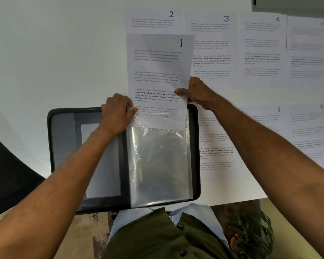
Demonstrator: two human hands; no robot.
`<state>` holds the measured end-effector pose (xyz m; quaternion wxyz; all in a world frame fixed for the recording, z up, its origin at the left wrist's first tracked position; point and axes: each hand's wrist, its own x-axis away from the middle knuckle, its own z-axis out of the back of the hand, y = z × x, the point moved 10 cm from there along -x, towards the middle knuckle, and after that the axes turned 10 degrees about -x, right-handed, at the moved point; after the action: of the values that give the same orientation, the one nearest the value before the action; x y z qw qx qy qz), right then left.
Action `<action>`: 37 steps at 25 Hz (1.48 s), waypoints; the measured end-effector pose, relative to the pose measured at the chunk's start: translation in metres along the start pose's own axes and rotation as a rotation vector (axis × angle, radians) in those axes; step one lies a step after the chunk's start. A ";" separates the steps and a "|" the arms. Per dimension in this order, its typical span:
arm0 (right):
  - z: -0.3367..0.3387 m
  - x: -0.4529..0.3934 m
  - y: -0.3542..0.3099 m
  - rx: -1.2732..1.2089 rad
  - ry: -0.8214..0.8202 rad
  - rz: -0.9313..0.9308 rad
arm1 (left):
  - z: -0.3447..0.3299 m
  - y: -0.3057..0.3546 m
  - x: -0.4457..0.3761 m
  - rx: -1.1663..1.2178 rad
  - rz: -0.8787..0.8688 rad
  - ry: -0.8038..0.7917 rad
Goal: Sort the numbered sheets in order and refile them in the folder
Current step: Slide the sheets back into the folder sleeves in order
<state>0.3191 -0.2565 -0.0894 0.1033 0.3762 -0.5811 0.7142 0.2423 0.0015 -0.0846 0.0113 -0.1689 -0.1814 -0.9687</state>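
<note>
An open black folder (63, 116) lies at the near edge of the white table, its clear plastic sleeve (159, 165) on the right half. Sheet 1 (157, 68) stands partly inside the sleeve's top opening, its lower end under the plastic. My right hand (196, 93) pinches the sheet's right edge with thumb on top. My left hand (118, 111) grips the sleeve's top left corner beside the sheet. Sheets 2 (151, 19), 3 (213, 49), 4 (262, 49) lie in a row behind.
More numbered sheets lie on the table (45, 53) to the right: a faint one (309, 51) past sheet 4, sheet 8 (264, 131), sheet 9 (310, 131), and one (217, 150) partly under the folder. A dark chair (6, 176) is at the left.
</note>
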 end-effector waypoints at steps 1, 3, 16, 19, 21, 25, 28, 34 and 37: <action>-0.002 -0.001 0.001 0.013 -0.015 -0.010 | 0.001 -0.007 -0.002 0.155 0.070 0.032; -0.009 -0.002 0.004 0.035 -0.061 -0.028 | -0.004 -0.027 -0.004 0.520 0.304 0.042; -0.004 -0.004 0.010 -0.116 0.051 0.002 | -0.018 -0.036 -0.013 0.543 0.392 -0.045; 0.000 -0.003 0.010 -0.036 0.072 0.010 | -0.020 -0.035 -0.012 0.589 0.395 -0.079; 0.003 -0.005 0.012 0.099 0.048 0.007 | -0.021 -0.037 -0.013 0.696 0.432 -0.077; -0.002 -0.004 0.015 0.220 -0.053 -0.042 | -0.023 -0.037 -0.015 0.847 0.488 -0.077; -0.011 -0.002 0.012 0.335 -0.162 -0.076 | -0.023 -0.038 -0.016 0.866 0.495 -0.078; -0.011 -0.004 -0.003 0.156 -0.060 0.004 | -0.024 -0.036 -0.016 0.650 0.389 -0.147; -0.011 -0.008 -0.009 0.145 -0.042 0.033 | -0.024 -0.035 -0.016 0.622 0.368 -0.183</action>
<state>0.3254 -0.2416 -0.0886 0.0521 0.3879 -0.5360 0.7480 0.2469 0.0249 -0.1237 0.2198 -0.2731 -0.4341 -0.8299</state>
